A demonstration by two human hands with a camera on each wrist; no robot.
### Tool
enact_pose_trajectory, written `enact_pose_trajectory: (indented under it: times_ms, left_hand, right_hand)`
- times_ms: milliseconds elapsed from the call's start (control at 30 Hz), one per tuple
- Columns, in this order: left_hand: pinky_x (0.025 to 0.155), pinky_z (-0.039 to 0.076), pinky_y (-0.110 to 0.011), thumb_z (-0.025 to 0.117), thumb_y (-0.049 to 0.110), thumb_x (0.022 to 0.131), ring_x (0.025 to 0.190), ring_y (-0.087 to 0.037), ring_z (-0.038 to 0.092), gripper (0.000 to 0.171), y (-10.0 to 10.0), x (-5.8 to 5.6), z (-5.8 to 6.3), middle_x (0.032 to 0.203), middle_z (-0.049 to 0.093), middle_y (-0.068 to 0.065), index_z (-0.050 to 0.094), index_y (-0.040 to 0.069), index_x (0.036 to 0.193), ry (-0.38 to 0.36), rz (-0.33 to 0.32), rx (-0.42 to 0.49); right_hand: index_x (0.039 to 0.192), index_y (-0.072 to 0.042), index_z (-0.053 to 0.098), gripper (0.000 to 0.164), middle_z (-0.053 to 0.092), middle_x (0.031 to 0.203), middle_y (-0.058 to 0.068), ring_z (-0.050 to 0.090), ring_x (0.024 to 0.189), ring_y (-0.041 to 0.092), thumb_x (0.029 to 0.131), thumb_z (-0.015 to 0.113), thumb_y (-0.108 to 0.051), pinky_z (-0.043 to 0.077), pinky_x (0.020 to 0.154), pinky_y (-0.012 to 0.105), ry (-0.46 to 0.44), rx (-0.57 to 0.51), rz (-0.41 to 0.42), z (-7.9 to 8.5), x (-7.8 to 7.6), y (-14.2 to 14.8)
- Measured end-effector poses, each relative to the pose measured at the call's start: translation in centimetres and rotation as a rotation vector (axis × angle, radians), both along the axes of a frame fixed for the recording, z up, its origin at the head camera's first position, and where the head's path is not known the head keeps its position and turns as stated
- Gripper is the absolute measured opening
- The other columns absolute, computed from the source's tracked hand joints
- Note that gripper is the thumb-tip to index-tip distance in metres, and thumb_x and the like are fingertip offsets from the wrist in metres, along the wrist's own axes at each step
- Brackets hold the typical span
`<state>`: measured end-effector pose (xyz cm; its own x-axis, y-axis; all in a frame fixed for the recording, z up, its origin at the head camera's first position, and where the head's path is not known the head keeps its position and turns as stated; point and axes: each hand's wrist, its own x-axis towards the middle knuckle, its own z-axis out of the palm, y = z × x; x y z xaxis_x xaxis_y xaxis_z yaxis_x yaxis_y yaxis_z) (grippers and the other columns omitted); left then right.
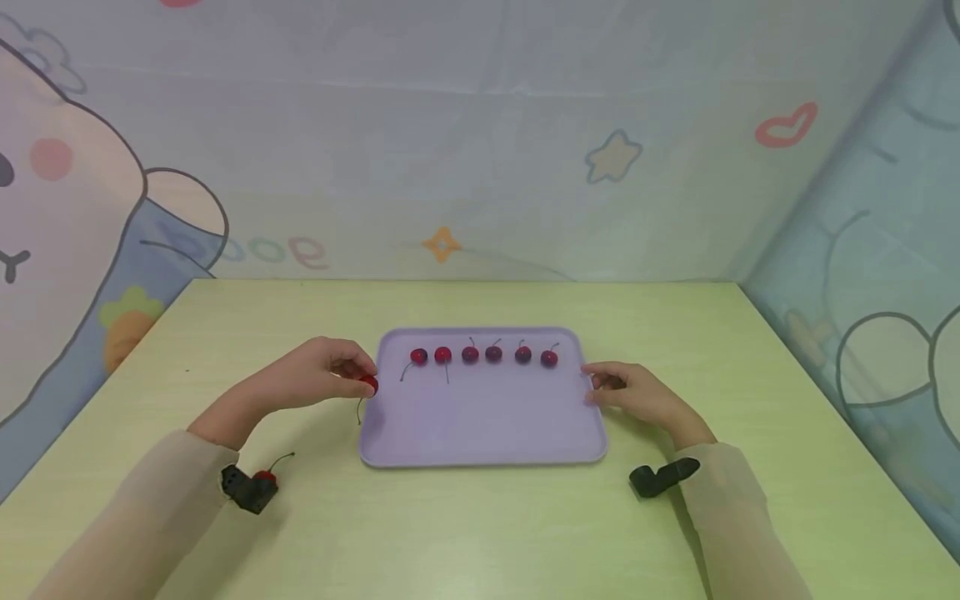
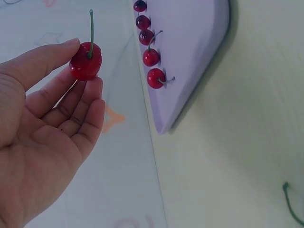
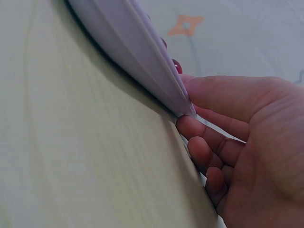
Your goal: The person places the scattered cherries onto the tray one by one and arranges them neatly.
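Note:
My left hand (image 1: 318, 375) pinches a red cherry (image 2: 85, 64) between thumb and fingertips, just over the left rim of a light purple tray (image 1: 487, 425). The cherry's green stem points down in the head view. On the tray, several dark red cherries (image 1: 470, 354) with stems form a row along the far side. At the tray's right edge, my right hand (image 1: 637, 392) grips the rim, thumb on top and fingers against the outside in the right wrist view. Another cherry (image 1: 266, 476) lies on the table by my left wrist, partly hidden by the wrist camera.
The tray stands on a pale yellow-green table (image 1: 480, 533). A printed cloth (image 1: 480, 167) hangs behind the table, and more cloth closes in both sides. Black cameras (image 1: 251, 490) are strapped to both wrists.

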<state>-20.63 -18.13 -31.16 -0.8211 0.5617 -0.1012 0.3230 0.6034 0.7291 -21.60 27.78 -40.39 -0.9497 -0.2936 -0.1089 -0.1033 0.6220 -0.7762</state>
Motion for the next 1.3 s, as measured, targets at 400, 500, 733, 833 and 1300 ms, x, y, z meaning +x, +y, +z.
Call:
enact_pose_trajectory:
  times_ms: [400,500,733,833,1300]
  left_hand:
    - [0.081,0.049,-0.033,0.072,0.017,0.086,0.089,-0.016,0.062,0.018,3.5,-1.1,0.3,0.094,0.069,-0.002,0.069,0.006,0.101,0.04,-0.022,0.045]
    - [0.082,0.049,-0.033,0.072,0.018,0.086,0.091,-0.016,0.062,0.02,4.5,-1.3,0.4,0.097,0.069,-0.003,0.069,0.006,0.102,0.033,-0.026,0.053]
    - [0.081,0.051,-0.033,0.073,0.016,0.085,0.091,-0.018,0.064,0.022,6.9,-1.7,0.9,0.097,0.069,-0.003,0.069,0.005,0.104,0.022,-0.024,0.091]
    - [0.079,0.051,-0.032,0.073,0.015,0.085,0.089,-0.017,0.063,0.02,7.9,-2.0,0.7,0.096,0.069,-0.003,0.069,0.006,0.102,0.023,-0.021,0.111]
    - [0.077,0.049,-0.028,0.074,0.019,0.085,0.089,-0.015,0.059,0.022,13.1,-2.5,-0.8,0.099,0.068,-0.002,0.071,0.008,0.104,0.016,-0.033,0.127]
  right_hand:
    - [0.133,-0.003,0.057,0.05,0.059,0.105,0.009,0.049,0.095,0.023,0.088,0.07,-0.021,0.043,0.077,0.028,0.003,0.006,0.004,-0.1,-0.1,0.0]
    - [0.133,-0.004,0.057,0.051,0.059,0.105,0.009,0.048,0.095,0.023,0.088,0.071,-0.021,0.043,0.077,0.028,0.001,0.006,0.002,-0.2,-0.1,0.0]
    - [0.133,-0.004,0.056,0.051,0.058,0.104,0.008,0.048,0.094,0.022,0.088,0.07,-0.022,0.042,0.076,0.027,0.003,0.003,0.001,-0.1,-0.2,0.0]
    - [0.134,-0.004,0.056,0.051,0.058,0.104,0.008,0.048,0.094,0.022,0.088,0.07,-0.022,0.042,0.076,0.027,0.003,0.003,-0.001,-0.1,-0.2,0.0]
    - [0.134,-0.005,0.057,0.052,0.058,0.106,0.008,0.048,0.095,0.022,0.087,0.071,-0.024,0.042,0.076,0.028,-0.002,0.006,-0.004,-0.1,-0.2,0.1]
